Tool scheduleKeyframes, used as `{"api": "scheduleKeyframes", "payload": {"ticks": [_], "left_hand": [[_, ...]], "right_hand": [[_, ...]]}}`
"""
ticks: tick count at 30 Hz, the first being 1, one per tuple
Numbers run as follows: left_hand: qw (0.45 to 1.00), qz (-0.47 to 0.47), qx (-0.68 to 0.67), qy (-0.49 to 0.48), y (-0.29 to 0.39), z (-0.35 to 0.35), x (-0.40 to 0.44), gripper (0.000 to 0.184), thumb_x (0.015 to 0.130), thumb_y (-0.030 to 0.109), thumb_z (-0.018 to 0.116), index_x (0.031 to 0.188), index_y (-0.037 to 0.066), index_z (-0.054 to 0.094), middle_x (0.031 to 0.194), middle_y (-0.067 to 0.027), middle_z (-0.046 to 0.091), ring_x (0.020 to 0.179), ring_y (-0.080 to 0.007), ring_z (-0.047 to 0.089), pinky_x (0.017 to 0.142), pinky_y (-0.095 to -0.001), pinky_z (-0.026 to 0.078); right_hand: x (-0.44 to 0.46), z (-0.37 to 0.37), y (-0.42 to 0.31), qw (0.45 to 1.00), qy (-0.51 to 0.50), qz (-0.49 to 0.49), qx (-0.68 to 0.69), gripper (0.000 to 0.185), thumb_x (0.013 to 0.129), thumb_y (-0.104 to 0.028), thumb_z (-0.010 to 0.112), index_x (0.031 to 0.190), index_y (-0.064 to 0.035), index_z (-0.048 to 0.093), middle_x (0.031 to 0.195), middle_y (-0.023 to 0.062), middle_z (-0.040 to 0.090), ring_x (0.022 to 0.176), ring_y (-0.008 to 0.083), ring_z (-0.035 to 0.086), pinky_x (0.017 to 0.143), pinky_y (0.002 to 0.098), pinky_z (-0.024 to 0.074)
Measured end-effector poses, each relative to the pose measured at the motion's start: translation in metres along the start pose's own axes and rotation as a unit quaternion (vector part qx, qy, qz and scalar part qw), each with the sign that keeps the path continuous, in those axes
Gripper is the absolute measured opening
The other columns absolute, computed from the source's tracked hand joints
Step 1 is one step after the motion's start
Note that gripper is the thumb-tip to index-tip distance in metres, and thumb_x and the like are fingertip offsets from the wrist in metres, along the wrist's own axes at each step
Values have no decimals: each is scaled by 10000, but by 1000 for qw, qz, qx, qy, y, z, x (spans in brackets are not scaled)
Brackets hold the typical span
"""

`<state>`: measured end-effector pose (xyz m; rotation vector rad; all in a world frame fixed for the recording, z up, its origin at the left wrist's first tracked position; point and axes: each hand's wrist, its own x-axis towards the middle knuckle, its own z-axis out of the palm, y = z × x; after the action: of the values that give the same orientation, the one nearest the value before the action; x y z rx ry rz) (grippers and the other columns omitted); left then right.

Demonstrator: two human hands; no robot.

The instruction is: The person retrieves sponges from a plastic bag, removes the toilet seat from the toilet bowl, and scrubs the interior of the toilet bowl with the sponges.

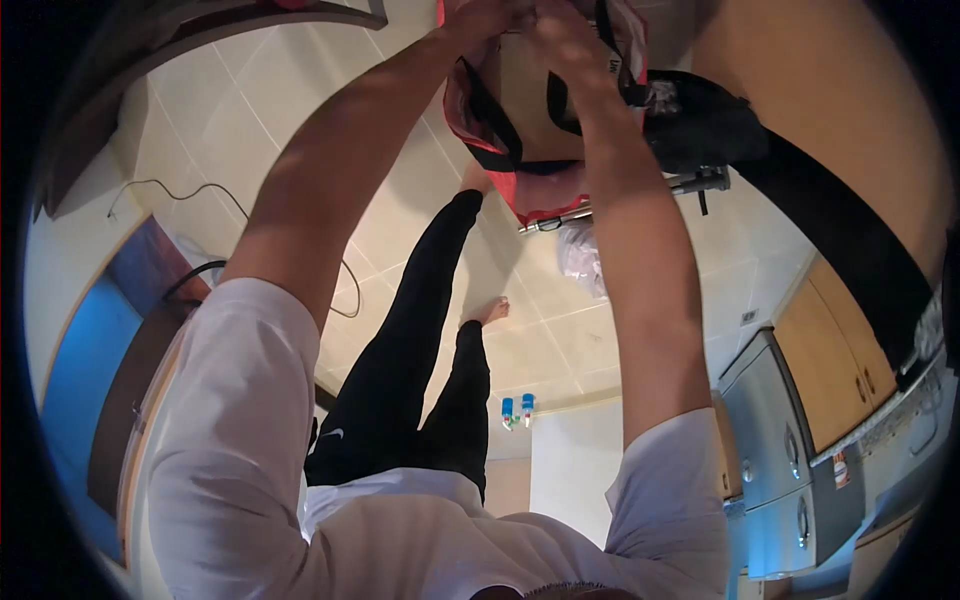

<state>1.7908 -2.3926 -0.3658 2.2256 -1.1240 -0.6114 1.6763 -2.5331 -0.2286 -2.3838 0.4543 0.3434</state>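
A red bag (540, 190) with black straps stands open at the top centre, with a beige inside. My left hand (490, 18) and my right hand (562, 25) are close together over its far part, at the top edge of the view. The fingers of both look bent and drawn together. What they hold is too small and partly cut off to make out. A black strap (492, 115) hangs by the bag's left side, below my left hand.
Right of the bag are a black item (700, 125) and a metal bar (700, 182). A clear plastic bag (580, 258) and a thin cable (200, 187) lie on the tiled floor (400, 240). A grey fridge (765, 430) and wooden cabinets (820, 350) stand at the right.
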Motion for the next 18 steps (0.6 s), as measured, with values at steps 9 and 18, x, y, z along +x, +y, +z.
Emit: {"api": "scheduleKeyframes", "payload": {"ticks": [9, 18], "left_hand": [[872, -375, -80, -303, 35, -71, 1, 1007, 980, 208, 620, 1660, 179, -122, 1621, -253, 347, 1445, -431, 366, 1184, -537, 306], [952, -250, 175, 4, -9, -39, 29, 160, 956, 158, 593, 909, 8, 623, 762, -189, 641, 777, -287, 670, 854, -472, 551]], "right_hand": [[-91, 69, 62, 983, 58, -89, -147, 522, 980, -504, 567, 1302, -107, 671, 1306, 84, 645, 1201, 293, 598, 1085, 541, 376], [-117, 56, 45, 983, 100, -39, -150, 443, 976, -430, 606, 1279, -114, 675, 1231, 59, 643, 1154, 271, 588, 1110, 541, 332]]}}
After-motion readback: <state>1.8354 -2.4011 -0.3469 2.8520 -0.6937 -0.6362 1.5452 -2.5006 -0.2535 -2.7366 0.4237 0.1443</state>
